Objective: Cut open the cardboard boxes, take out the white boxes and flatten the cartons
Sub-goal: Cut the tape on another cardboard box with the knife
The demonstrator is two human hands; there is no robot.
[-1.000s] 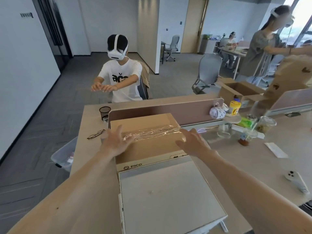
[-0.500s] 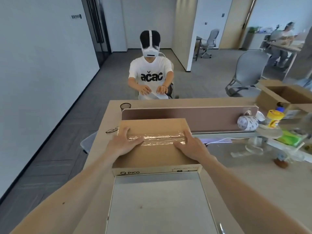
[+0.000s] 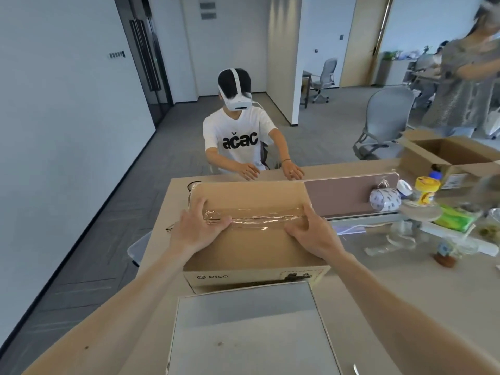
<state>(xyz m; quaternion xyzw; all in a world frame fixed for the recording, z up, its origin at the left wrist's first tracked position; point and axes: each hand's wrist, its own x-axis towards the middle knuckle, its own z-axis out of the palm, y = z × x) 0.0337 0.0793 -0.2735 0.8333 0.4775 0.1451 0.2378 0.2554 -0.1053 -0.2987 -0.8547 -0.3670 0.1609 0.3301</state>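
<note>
The white box (image 3: 249,334) nearest the camera is cut off by the bottom edge, and both of the wearer's forearms run out of view there too. The sealed cardboard box (image 3: 251,247) sits on the desk (image 3: 405,282) just beyond the white box, and its far edge hides the left part of the pink divider (image 3: 343,196) and most of a dark cup (image 3: 193,184). The clutter at the right is blurred and hard to name, apart from a roll of tape (image 3: 384,200) and a yellow-lidded jar (image 3: 427,189). Counted, there are two cardboard cartons, the sealed one and an open carton (image 3: 446,155) at the right, and one white box. The left hand (image 3: 197,228) and the right hand (image 3: 313,234) both lie flat on the sealed box's top at either end of the clear tape seam (image 3: 257,219), pressing and grasping nothing. Half a second ago the divider showed along its whole length behind the box. The seated person (image 3: 238,136) then had hands close together; they now rest apart on the desk's far edge. A standing person (image 3: 465,77) has come in at the right.
</note>
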